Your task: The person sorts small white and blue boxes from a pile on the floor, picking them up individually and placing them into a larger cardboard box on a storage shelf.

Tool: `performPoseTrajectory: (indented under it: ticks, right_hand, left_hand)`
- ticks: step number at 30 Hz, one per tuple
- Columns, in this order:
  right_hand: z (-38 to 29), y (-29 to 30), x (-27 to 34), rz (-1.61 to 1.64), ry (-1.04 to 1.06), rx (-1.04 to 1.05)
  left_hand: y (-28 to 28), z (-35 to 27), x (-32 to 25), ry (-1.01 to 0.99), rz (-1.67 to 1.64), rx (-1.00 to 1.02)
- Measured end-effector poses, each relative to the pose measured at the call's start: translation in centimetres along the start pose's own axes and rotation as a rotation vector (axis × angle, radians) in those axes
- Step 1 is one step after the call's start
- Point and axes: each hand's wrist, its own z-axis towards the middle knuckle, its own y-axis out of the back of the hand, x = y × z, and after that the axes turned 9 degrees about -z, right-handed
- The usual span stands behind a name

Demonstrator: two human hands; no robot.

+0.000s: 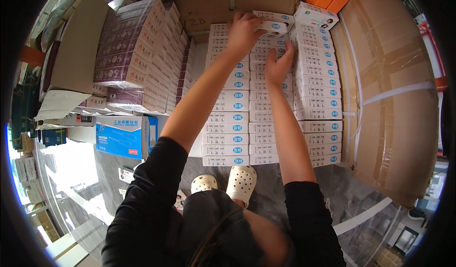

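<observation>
My left hand (244, 31) grips the left end of a small white carton (273, 26) with a blue oval mark, fingers above and thumb below. That carton is at the top of the middle column of white cartons (262, 95). Just below and to its right is my right hand (279, 65), its thumb and fingers apart, in front of the same column; whether it touches a carton I cannot tell. A left column (225, 128) and a right column (319, 81) of similar cartons flank it. One larger-faced carton (316, 15) lies at the top of the right column.
Large brown cardboard boxes stand at the right (395, 99) and at the back (210, 3). To the left are film-wrapped purple and white cartons (128, 42) and a blue screwdriver box (119, 137). A small carton (125, 174) lies on the grey floor (267, 185).
</observation>
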Motion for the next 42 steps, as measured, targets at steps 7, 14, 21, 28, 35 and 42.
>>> performPoseTrajectory:
  ticks: [7, 14, 21, 28, 35, 42]
  right_hand:
    - [0.0, 0.0, 0.3, -0.06, -0.014, 0.124]
    - [0.1, -0.3, 0.6, -0.23, 0.066, 0.224]
    - [0.8, -1.3, -0.3, -0.349, 0.01, 0.293]
    - [1.6, -0.8, -0.1, -0.187, -0.04, 0.418]
    - [-5.3, 2.4, 7.3, 0.122, 0.175, 0.441]
    - [-17.5, 7.4, 20.6, 0.195, 0.176, 1.391]
  left_hand:
    - [-3.3, -2.0, 1.2, 0.397, -0.178, -0.219]
    - [-4.6, -1.1, -0.2, 0.55, -0.115, -0.092]
    - [-4.0, -0.7, 0.4, 0.528, -0.122, -0.007]
    - [0.8, -2.0, -0.4, 0.482, -0.222, 0.211]
    - [13.4, -13.6, -3.7, 0.457, -0.555, 0.279]
    - [28.2, -32.0, -8.7, 0.813, -0.779, 0.165]
